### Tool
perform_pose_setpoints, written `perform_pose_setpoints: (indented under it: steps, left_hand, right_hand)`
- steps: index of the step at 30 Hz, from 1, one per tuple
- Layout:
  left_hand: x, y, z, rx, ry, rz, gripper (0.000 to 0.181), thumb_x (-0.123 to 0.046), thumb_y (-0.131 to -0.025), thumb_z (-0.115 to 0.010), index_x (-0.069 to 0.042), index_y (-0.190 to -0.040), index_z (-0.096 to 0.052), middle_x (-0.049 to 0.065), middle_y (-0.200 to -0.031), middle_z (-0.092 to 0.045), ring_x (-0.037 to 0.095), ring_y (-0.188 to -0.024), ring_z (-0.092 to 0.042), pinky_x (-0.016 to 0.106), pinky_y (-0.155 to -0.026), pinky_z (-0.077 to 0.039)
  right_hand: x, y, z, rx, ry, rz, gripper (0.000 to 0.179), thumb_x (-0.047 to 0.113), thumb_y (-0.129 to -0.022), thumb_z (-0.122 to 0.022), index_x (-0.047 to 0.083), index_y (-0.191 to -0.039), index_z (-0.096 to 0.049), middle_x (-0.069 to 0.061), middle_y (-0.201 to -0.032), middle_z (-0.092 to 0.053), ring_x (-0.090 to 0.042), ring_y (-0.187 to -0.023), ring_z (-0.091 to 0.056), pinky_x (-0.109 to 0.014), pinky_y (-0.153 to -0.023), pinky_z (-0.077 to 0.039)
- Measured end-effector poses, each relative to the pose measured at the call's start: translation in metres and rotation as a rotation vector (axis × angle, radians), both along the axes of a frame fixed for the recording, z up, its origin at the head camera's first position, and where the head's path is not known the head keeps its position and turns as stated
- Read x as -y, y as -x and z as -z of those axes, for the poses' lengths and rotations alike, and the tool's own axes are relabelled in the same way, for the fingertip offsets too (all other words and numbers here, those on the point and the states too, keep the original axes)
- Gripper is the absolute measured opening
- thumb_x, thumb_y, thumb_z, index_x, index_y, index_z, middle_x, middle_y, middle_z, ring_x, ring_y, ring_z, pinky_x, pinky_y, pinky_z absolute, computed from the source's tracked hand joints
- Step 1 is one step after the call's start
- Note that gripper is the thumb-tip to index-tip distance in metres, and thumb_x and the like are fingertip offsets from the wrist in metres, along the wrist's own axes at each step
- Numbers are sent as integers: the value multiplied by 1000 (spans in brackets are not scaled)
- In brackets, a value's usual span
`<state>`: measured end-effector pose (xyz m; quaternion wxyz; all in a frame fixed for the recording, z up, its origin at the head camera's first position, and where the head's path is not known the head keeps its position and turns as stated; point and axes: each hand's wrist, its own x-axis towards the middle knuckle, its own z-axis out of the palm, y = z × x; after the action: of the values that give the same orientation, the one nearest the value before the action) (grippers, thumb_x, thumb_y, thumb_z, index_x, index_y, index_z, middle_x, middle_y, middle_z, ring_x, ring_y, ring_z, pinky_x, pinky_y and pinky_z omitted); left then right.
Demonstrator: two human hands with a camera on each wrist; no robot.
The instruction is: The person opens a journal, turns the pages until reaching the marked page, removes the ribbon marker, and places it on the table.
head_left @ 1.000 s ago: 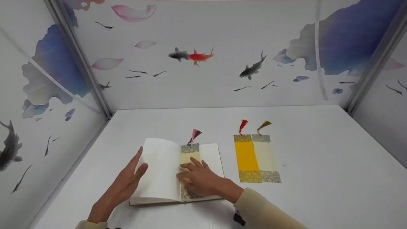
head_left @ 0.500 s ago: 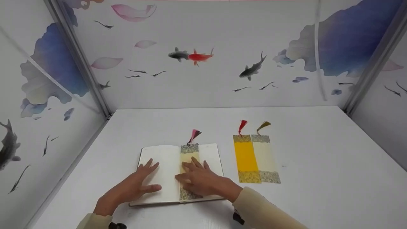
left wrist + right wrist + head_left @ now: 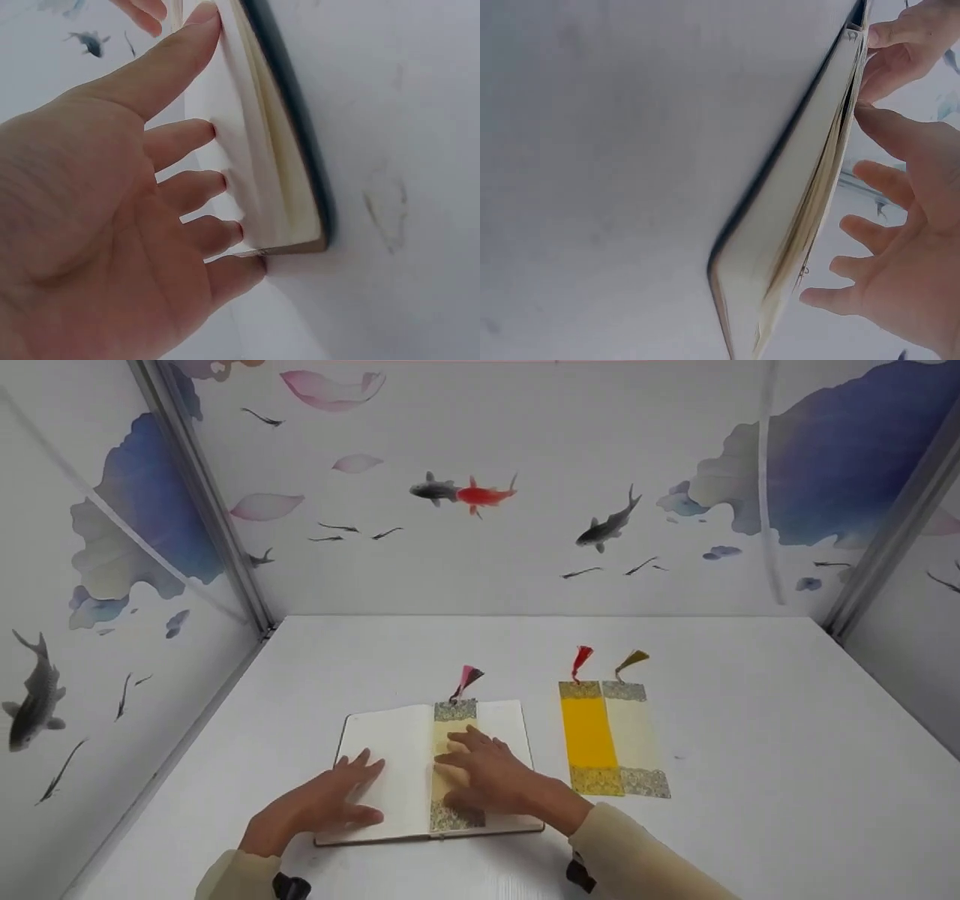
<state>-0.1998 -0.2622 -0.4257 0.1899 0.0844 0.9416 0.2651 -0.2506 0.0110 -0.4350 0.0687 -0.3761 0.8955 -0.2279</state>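
Observation:
An open notebook (image 3: 405, 735) with blank white pages lies on the table. Along its fold, on the right page, is a cream bookmark (image 3: 455, 714) with patterned ends and a pink and dark tassel (image 3: 468, 681). My right hand (image 3: 491, 772) is spread over this bookmark, hiding part of it. On the left page my left hand (image 3: 330, 799) rests with fingers apart; in the left wrist view its fingertips (image 3: 217, 180) touch the page. Neither hand grips anything. The right wrist view shows the right fingers spread above the notebook's page edges (image 3: 810, 210).
Right of the notebook, a yellow bookmark (image 3: 589, 731) with a red tassel and a pale bookmark (image 3: 631, 735) with an olive tassel lie side by side. The white table (image 3: 765, 750) is bounded by printed panels (image 3: 540, 547) at the back and sides.
My left hand has come down from the raised left page's outer edge onto the page, which now lies flatter. The right hand stays over the bookmark. The head view has shifted slightly.

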Motion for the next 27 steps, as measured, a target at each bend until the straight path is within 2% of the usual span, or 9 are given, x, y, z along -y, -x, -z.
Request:
perform_pose_setpoints:
  steps: [4,8,12,17,20,27]
  left_hand:
    - [-2,1,-2,17,3,-6,88,-38,-85,-77,-7,-156,-35,25,-166,-14,51,-152,-5,69,-120,-13]
    - [-3,2,-3,44,7,-6,88,-36,-85,-77,-6,-156,-34,26,-166,-14,52,-152,-4,69,-120,-11]
    - [-5,2,-4,61,17,-17,86,-34,-85,-77,-6,-155,-35,26,-166,-14,51,-153,-4,68,-120,-11]
    - [-15,3,-7,63,73,-37,85,-44,-90,-71,-2,-154,-35,30,-165,-12,56,-150,-4,70,-119,-13]
    - [-26,5,-6,62,126,-52,90,-53,-92,-65,3,-154,-32,34,-163,-10,62,-147,-2,72,-117,-13]
    - [-48,8,-5,33,251,-93,106,-63,-88,-65,13,-151,-26,42,-158,-12,70,-141,-9,74,-115,-16]
  right_hand:
    - [-7,6,2,23,166,81,52,28,-92,-74,4,-136,-60,-20,-147,-47,-40,-136,-47,-61,-111,-37]
    - [-9,11,7,136,352,224,53,25,-91,-75,-1,-134,-58,-22,-136,-50,-36,-121,-56,-51,-100,-49]
    - [-8,17,10,229,445,347,59,27,-89,-77,-4,-135,-56,-23,-125,-54,-31,-103,-61,-40,-84,-54]
    - [-4,19,11,293,386,420,72,34,-84,-81,-6,-136,-52,-22,-118,-58,-29,-101,-60,-43,-88,-52]
    - [0,18,10,297,324,446,78,37,-81,-84,-7,-136,-50,-21,-118,-57,-28,-100,-58,-45,-92,-51]
    - [13,8,6,175,133,496,92,43,-70,-91,-7,-136,-48,-23,-119,-49,-29,-99,-52,-48,-89,-52]
